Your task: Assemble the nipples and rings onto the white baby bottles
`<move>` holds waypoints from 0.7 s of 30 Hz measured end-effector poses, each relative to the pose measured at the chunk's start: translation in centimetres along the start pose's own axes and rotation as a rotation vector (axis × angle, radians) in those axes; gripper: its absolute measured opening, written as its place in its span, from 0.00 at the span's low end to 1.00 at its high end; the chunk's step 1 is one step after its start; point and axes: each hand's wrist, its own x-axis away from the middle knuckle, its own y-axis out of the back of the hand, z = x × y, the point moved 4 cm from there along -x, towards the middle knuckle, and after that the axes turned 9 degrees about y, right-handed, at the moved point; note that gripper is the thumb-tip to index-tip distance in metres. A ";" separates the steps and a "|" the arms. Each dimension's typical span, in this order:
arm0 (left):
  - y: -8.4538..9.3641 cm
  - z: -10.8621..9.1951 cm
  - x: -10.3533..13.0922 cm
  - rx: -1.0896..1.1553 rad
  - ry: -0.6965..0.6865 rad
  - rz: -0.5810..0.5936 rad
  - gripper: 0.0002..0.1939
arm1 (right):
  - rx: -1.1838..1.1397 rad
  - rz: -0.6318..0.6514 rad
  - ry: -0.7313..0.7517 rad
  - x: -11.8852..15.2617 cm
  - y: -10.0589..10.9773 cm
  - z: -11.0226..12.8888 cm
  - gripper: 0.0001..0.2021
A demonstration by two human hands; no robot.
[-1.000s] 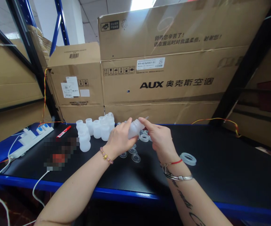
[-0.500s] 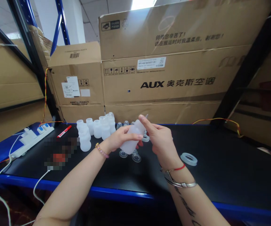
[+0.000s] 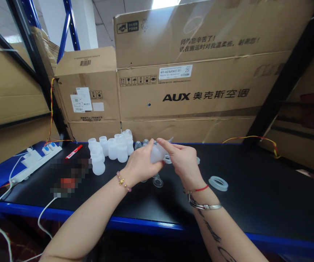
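Note:
A frosted white bottle is held above the black tabletop, tilted with its top to the upper right. My left hand wraps round its body from the left, the fingers mostly hiding it. On the other side my right hand closes round the bottle's top end, and a thin clear tip pokes out above its fingers. What exactly the right fingers grip at that end is partly hidden. Beneath the hands lies a clear silicone nipple with a flat rim.
Several frosted bottles stand in a group at the left back, with clear nipples beside them. Pale rings lie stacked on the right. A red marker and a white power strip are at the left; cardboard stands behind.
My left hand has turned over the bottle, its back now facing up and covering more of it. The bottle has tipped further to the right. My right hand has shifted slightly.

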 end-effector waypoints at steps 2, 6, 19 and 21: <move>-0.3 0.1 0.0 -0.116 -0.025 -0.073 0.37 | 0.058 0.008 0.006 -0.1 -0.2 -0.2 0.21; -0.2 0.4 -0.2 0.045 -0.001 0.007 0.34 | 0.084 0.001 -0.007 -0.2 -0.2 -0.4 0.21; -0.7 0.7 -0.5 0.899 0.402 0.623 0.19 | -0.046 -0.018 -0.237 -1.0 -0.5 -1.8 0.22; -0.6 0.4 -0.3 0.681 0.272 0.499 0.19 | -0.054 -0.031 -0.210 -1.1 -0.5 -1.9 0.19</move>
